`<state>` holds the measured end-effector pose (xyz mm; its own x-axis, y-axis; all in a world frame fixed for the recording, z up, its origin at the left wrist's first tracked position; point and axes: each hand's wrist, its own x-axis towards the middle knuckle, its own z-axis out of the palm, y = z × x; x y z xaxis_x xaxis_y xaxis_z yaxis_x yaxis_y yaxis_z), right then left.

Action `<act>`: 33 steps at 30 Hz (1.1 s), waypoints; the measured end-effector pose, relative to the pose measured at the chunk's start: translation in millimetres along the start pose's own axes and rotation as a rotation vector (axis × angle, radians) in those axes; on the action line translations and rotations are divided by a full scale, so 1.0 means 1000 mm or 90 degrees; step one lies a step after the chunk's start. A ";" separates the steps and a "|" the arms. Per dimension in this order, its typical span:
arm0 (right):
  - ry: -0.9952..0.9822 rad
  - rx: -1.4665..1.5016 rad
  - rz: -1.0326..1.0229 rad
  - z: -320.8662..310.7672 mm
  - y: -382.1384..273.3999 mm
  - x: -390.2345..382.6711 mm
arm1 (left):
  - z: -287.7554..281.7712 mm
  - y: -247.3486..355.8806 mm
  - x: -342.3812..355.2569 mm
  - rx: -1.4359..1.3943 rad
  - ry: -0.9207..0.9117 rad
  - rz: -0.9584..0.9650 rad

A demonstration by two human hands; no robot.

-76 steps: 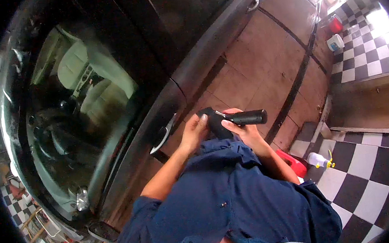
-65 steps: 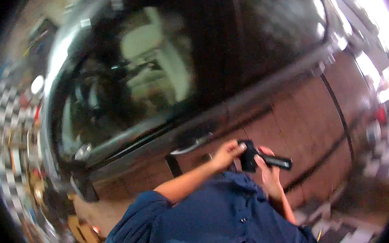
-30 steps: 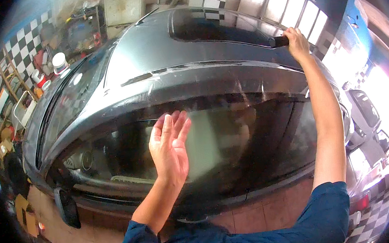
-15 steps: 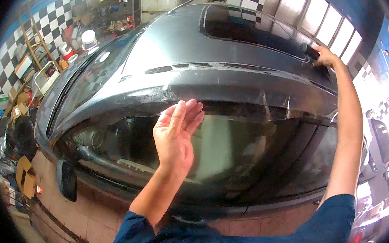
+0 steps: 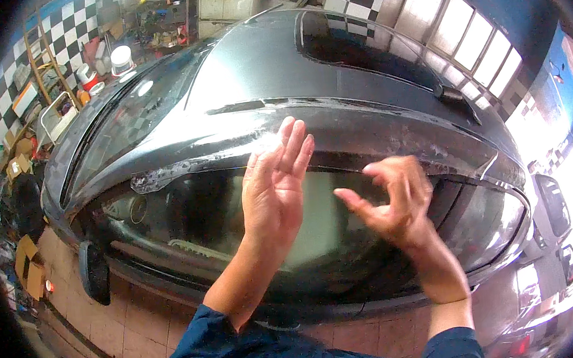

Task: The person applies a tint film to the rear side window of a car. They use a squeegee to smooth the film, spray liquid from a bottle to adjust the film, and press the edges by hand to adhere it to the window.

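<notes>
A dark grey car [image 5: 244, 74] stands side-on before me. Clear film [image 5: 154, 180] lies along the roof edge above the side window, its wrinkled lower border hanging loosely over the glass. My left hand [image 5: 275, 190] is raised in front of the roof edge, open, fingers stretched upward and palm showing; nothing is in it. Over the side window [image 5: 323, 216] hovers my right hand [image 5: 399, 200], thumb and curved fingers apart, holding nothing. A black handled tool [image 5: 449, 93] rests on the roof by the rear right end of the dark sunroof [image 5: 349, 39].
The side mirror [image 5: 95, 273] juts out at the near left. Cardboard boxes [image 5: 31, 266], a ladder [image 5: 48, 63] and a white bucket [image 5: 121, 59] stand at left. Cluttered shelves [image 5: 165, 20] are at the back. Another vehicle [image 5: 551, 205] is at right.
My right hand has let go of the black tool on the roof and come back left over the window. My left hand has moved slightly up and right. More loose film shows at the edge.
</notes>
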<state>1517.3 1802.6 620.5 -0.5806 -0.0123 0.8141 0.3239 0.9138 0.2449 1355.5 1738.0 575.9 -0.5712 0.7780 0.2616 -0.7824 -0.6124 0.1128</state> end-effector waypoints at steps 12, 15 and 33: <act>0.311 0.990 0.847 0.060 -0.049 0.000 | -0.005 0.009 0.003 0.027 0.009 -0.031; 0.328 1.103 0.844 0.048 -0.043 0.017 | -0.003 0.008 0.003 0.032 0.008 -0.028; 0.349 1.178 0.569 0.075 -0.027 0.021 | 0.019 0.011 -0.006 0.095 -0.026 -0.095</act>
<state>1440.6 1808.0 591.3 -0.3920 0.7695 0.5042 -0.8053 -0.0220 -0.5925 1355.5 1723.7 593.7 -0.4393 0.8570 0.2694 -0.8102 -0.5075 0.2934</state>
